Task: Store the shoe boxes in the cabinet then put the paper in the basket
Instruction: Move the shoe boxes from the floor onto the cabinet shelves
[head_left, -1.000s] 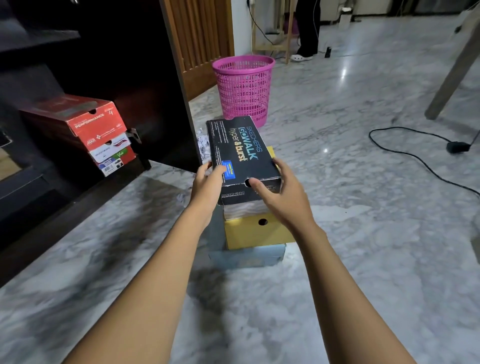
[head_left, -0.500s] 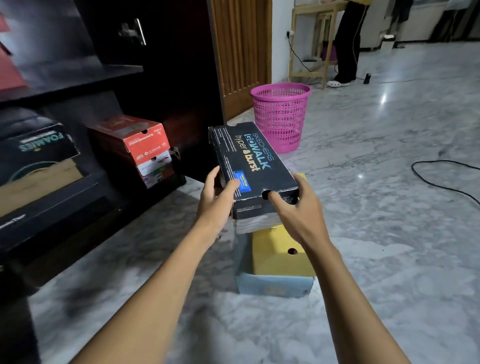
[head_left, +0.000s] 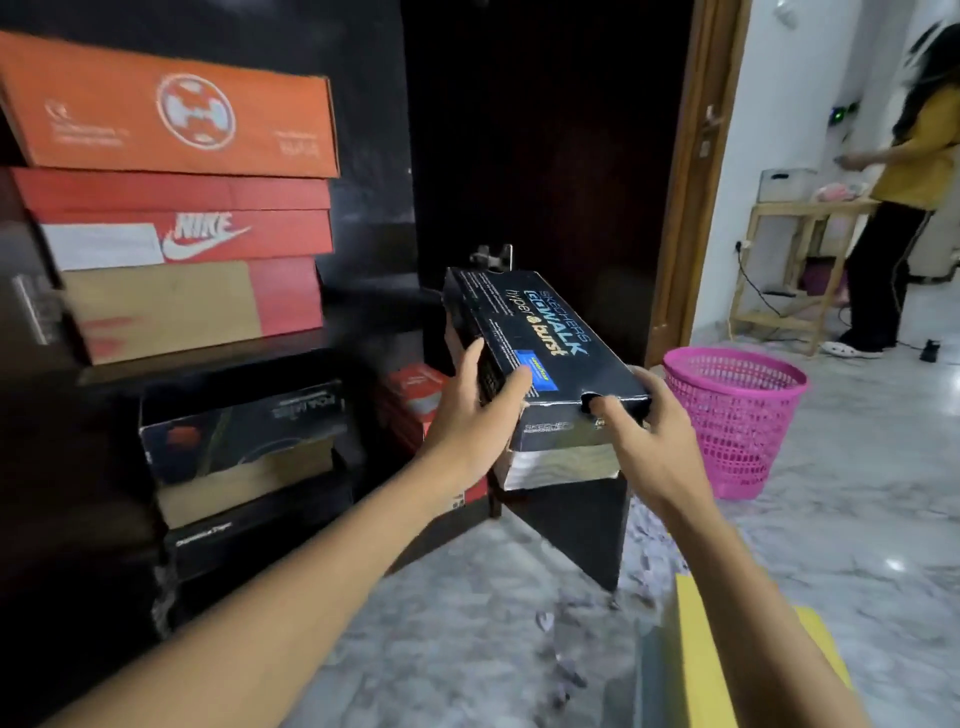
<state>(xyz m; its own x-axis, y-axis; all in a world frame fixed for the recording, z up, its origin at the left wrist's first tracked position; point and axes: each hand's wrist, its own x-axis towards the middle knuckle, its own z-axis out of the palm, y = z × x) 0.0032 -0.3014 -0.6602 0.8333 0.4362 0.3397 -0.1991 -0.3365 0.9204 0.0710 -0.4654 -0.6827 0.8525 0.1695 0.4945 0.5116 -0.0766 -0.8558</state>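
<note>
I hold a black Skechers shoe box (head_left: 540, 338) in the air in front of the dark cabinet (head_left: 363, 291). My left hand (head_left: 467, 421) grips its left side and my right hand (head_left: 644, 441) grips its near end, one finger in the hole. A yellow shoe box (head_left: 711, 670) on a grey-blue box lies on the floor at the lower right. The pink basket (head_left: 737, 415) stands on the floor to the right of the cabinet door. Crumpled white paper (head_left: 649, 540) lies on the floor behind my right forearm.
Orange and red shoe boxes (head_left: 176, 208) are stacked on the cabinet's upper shelf. A dark box (head_left: 244, 431) and a red box (head_left: 410, 395) sit on a lower shelf. A person (head_left: 898, 208) stands by a wooden rack (head_left: 795, 270) at the far right. The floor is marble.
I have lifted the black box off the yellow box and carried it up and left toward the cabinet. My view has turned to the shelves.
</note>
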